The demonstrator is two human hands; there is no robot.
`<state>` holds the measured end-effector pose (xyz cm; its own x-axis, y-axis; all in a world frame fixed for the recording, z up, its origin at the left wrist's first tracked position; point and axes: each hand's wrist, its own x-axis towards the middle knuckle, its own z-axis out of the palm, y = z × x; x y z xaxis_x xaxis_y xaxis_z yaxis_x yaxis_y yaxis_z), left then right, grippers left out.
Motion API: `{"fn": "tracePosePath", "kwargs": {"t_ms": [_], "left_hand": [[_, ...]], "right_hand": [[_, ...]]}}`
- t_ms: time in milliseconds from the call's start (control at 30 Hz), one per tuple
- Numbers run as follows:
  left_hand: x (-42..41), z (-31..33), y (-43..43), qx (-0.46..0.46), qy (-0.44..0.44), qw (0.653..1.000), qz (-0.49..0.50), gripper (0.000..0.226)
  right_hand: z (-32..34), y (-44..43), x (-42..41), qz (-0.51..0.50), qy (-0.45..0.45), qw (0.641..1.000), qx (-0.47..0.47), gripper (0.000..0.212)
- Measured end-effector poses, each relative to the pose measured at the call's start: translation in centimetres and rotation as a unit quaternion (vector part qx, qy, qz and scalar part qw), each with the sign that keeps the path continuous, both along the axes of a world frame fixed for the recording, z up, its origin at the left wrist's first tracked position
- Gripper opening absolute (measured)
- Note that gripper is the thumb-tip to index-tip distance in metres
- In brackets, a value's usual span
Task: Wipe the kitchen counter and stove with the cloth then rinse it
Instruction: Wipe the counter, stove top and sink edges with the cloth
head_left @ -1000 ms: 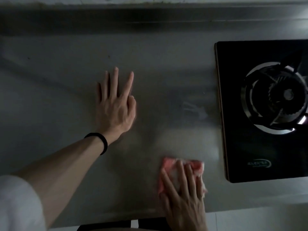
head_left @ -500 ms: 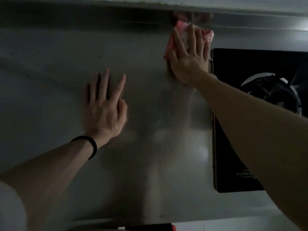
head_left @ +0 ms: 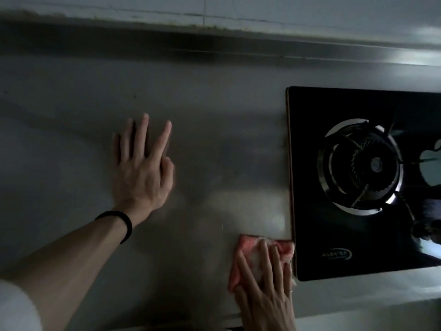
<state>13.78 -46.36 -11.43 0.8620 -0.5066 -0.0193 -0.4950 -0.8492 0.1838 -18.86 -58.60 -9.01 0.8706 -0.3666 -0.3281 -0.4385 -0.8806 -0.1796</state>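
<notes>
Steel counter: right fingers flat on pink cloth.

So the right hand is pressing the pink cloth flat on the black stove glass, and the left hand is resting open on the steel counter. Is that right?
Not quite. In the head view the right hand presses the pink cloth on the steel counter, right beside the stove's left edge, not on the black glass. The rest holds: the left hand rests open on the counter.
</notes>
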Motion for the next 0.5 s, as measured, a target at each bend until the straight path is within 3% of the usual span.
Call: {"fn": "tracePosePath", "kwargs": {"t_ms": [167, 367, 500], "left_hand": [[-0.1, 0.0, -0.1, -0.005, -0.006, 1.000, 0.003, 0.069], [0.2, -0.1, 0.0, 0.014, -0.002, 1.000, 0.004, 0.068], [0.1, -0.6, 0.1, 0.015, -0.019, 1.000, 0.000, 0.068]], "right_hand": [[-1.5, -6.6, 9.7, 0.049, -0.048, 0.998, -0.007, 0.065], [-2.9, -15.9, 29.0, -0.001, -0.069, 0.997, -0.045, 0.066], [-3.7, -18.1, 34.8, -0.040, -0.068, 0.997, -0.009, 0.065]]}}
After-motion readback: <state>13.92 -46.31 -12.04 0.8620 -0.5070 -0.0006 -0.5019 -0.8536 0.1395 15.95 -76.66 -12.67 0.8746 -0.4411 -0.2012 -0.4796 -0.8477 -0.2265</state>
